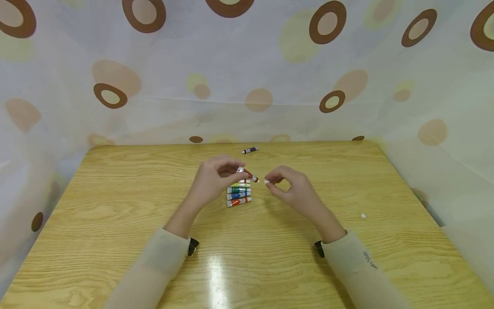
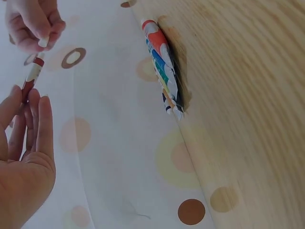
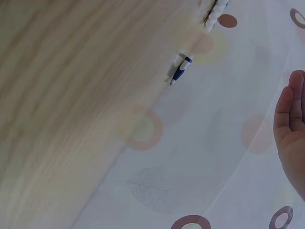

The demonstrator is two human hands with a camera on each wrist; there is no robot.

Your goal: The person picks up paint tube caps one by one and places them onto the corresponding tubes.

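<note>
My left hand (image 1: 216,178) pinches a small red-brown paint tube (image 1: 250,174) above the wooden table (image 1: 115,206), its open neck pointing right. My right hand (image 1: 287,189) pinches a tiny white cap (image 1: 266,182) a short gap from that neck. In the left wrist view the left hand (image 2: 24,157) holds the red-brown tube (image 2: 32,76) and the right hand (image 2: 31,24) holds the white cap (image 2: 44,42) just above it. Several paint tubes (image 1: 238,193) lie side by side on the table under my hands, also visible as a row of tubes (image 2: 164,71). Only the edge of the right hand (image 3: 291,129) shows in the right wrist view.
A dark blue tube (image 1: 250,150) lies alone near the table's far edge, seen too as the blue tube (image 3: 178,68). A small white cap (image 1: 363,216) lies on the table at the right. A dotted curtain (image 1: 247,86) walls in the table.
</note>
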